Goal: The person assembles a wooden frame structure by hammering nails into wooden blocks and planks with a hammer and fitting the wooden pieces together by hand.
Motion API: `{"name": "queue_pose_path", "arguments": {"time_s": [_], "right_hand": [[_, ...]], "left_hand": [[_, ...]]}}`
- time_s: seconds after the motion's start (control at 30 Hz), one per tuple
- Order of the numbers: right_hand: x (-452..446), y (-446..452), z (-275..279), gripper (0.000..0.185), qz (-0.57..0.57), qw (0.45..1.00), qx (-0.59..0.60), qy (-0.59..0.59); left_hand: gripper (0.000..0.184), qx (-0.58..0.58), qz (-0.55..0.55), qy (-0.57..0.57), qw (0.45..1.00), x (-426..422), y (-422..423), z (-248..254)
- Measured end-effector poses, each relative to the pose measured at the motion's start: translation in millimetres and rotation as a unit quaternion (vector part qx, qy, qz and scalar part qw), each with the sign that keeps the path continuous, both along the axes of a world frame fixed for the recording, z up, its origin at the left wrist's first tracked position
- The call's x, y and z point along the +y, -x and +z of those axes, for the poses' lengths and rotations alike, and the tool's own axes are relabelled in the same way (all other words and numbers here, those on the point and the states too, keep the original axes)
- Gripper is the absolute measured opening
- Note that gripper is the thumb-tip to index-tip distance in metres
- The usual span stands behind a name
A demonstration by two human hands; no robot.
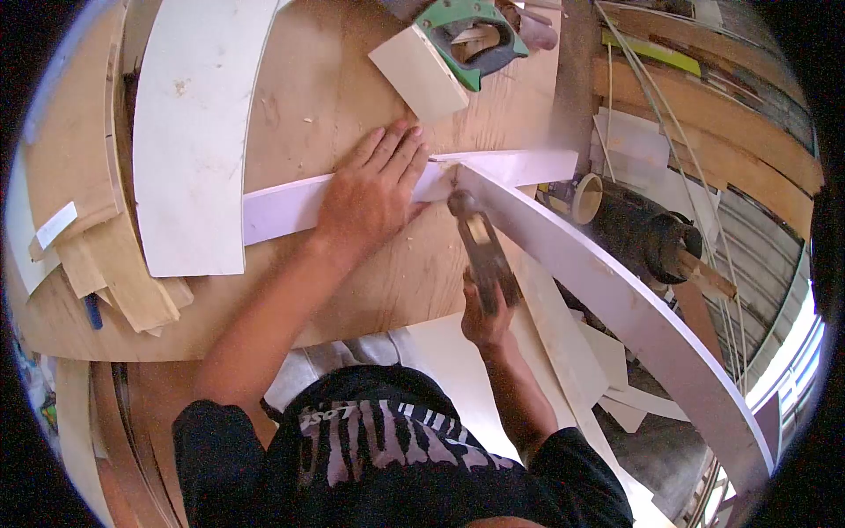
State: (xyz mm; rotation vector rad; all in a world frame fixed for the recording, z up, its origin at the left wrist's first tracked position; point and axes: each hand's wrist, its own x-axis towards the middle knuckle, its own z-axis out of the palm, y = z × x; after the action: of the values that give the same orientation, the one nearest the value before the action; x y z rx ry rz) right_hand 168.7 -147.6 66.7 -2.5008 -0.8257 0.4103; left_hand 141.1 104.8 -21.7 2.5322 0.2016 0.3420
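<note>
My left hand (370,198) holds a white board strip (286,209) against the plywood tabletop. Its fingers reach over the strip's far edge, and the thumb is at the near edge. In my right hand (487,308) is a hammer (482,246), slightly blurred, gripped by its handle. The hammer's head is beside the joint where a long curved white board (607,273) meets the strip. From that joint the curved board runs toward the lower right, past the table's edge. Whether a nail sits at the joint, I cannot make out.
A green-handled saw (471,40) lies by a pale wood block (420,72) at the back. A wide curved white panel (195,132) and stacked wood pieces (79,150) are on the left. To the right stand a dark cylindrical machine (638,229) and leaning offcuts (568,352).
</note>
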Motion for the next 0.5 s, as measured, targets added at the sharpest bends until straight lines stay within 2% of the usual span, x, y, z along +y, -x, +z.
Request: {"name": "queue_pose_path", "arguments": {"time_s": [0.07,0.1,0.17,0.2,0.3,0.37,0.5], "right_hand": [[-30,10,-12,0.037,0.023,0.999,0.022,0.044],[-31,15,-14,0.04,-0.062,0.991,0.085,0.08],[-31,17,-9,0.029,0.068,0.994,-0.049,0.064],[-24,18,-4,0.034,0.047,0.997,-0.008,0.055],[-20,29,0,0.038,0.018,0.992,-0.034,0.117],[-19,27,2,0.045,0.021,0.981,0.001,0.193],[-14,19,-8,0.045,0.08,0.985,-0.025,0.154]], "left_hand": [[0.069,0.007,-0.003,0.021,1.0,0,2,4],[0.068,0.002,-0.002,0.006,1.0,1,2,8],[0.067,-0.006,0.0,-0.012,1.0,2,3,12],[0.065,-0.004,-0.005,-0.02,1.0,0,4,9],[0.06,-0.008,-0.002,-0.031,0.999,-4,7,7],[0.057,-0.016,0.006,-0.036,0.999,-5,5,4],[0.053,-0.037,0.001,-0.031,0.999,-3,4,2]]}}
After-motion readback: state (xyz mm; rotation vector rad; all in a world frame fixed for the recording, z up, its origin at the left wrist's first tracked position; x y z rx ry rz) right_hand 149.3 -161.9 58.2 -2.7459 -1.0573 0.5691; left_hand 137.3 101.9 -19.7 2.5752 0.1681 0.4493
